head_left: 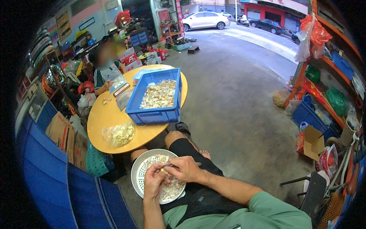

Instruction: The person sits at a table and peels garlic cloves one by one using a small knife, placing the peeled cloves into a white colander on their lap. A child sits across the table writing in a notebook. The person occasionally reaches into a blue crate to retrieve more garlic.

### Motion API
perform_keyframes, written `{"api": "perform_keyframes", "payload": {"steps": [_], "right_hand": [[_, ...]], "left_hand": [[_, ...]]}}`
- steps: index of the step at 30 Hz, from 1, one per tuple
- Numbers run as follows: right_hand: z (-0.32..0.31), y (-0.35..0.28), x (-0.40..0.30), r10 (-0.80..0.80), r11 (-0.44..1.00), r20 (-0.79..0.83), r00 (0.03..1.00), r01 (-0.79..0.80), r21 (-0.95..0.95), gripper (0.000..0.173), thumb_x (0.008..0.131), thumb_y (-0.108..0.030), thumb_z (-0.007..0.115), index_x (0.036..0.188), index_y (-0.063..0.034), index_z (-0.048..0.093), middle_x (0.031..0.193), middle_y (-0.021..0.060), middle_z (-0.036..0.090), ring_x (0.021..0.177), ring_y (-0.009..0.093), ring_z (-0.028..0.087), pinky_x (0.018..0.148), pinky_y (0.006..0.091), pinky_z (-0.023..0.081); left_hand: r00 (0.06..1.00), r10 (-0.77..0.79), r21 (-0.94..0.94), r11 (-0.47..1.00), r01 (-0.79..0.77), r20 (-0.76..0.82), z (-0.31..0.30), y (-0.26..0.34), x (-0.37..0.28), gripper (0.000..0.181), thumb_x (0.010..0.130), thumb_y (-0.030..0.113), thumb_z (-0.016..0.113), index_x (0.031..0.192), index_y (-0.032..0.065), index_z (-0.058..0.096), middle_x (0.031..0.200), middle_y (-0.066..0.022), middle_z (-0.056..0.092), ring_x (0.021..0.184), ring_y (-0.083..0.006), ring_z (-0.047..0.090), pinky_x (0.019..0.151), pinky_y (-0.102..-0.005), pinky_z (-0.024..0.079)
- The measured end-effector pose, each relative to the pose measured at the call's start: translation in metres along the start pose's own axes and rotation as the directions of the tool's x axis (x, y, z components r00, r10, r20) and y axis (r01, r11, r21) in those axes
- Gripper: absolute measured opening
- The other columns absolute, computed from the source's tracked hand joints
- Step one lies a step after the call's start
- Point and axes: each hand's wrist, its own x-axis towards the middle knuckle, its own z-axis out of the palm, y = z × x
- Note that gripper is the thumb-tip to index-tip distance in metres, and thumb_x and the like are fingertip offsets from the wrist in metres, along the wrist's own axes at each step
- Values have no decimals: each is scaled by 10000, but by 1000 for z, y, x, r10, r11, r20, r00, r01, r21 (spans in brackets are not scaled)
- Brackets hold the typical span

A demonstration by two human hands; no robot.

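Note:
On my lap rests a round perforated metal pan (138, 171), partly filled with thin whitish peelings (173, 190). Above it, my left hand (154, 180) pinches a small pale yellow piece (163, 170), perhaps a peeled clove. My right hand (186, 169) grips a slim dark tool (168, 165), probably a small knife. Its narrow end meets the piece between my fingers, and its other end sticks out past my right hand. My fingers hide much of both the tool and the piece.
A yellow oval table (98, 120) holds a blue plastic crate (151, 117) of cream-coloured pieces (160, 94) and a clear bag of yellow pieces (123, 134). Another person (107, 71) sits there with a pen over a booklet. Blue panels (48, 160) rise left; orange shelving (297, 77) and a chair (313, 189) stand right.

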Motion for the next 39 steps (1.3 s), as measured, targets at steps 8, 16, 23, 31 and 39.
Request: {"api": "perform_keyframes", "payload": {"steps": [8, 16, 23, 31, 39], "right_hand": [[-6, -6, 2, 37, 982, 99, 994, -55, 182, 182, 879, -158, 690, 851, 6, 616, 649, 175, 597, 556, 291, 617, 521, 377, 451], [-1, -5, 2, 116, 993, 43, 992, -117, 15, 230, 867, -207, 698, 803, -18, 583, 715, 205, 601, 684, 395, 640, 582, 454, 484], [-5, -10, 4, 152, 988, 102, 983, -154, 17, 202, 865, -182, 687, 900, -12, 585, 753, 172, 604, 700, 375, 638, 626, 449, 492], [-6, -10, 7, -11, 1000, 79, 997, 10, 8, 227, 852, -203, 708, 838, -27, 566, 741, 161, 598, 684, 368, 622, 614, 448, 479], [-11, -10, 9, -94, 989, 123, 988, 107, -98, 228, 828, -232, 733, 811, -43, 606, 730, 160, 631, 689, 355, 660, 601, 445, 511]], "left_hand": [[986, 45, -228, 970, -81, -158, -23, 0, 4, 243, 962, 136, 663, 1172, 41, 587, 990, -35, 636, 799, -87, 605, 627, -183, 479], [964, 89, 28, 996, -85, -249, -9, 5, 0, 301, 959, 60, 632, 1249, -21, 609, 1004, -44, 662, 773, -88, 627, 599, -193, 525], [985, 47, -41, 998, -55, -166, -15, 6, -5, 189, 974, 112, 631, 1131, 7, 616, 957, -64, 673, 733, -91, 607, 553, -190, 483], [990, -136, -238, 961, 141, 38, -8, 6, -5, 248, 967, 151, 643, 1150, -9, 591, 965, -67, 665, 743, -103, 592, 571, -193, 471], [969, -198, -381, 893, 239, 146, -24, -3, -4, 263, 929, 37, 599, 1182, -21, 555, 983, -114, 661, 745, -136, 613, 578, -206, 505]]}}
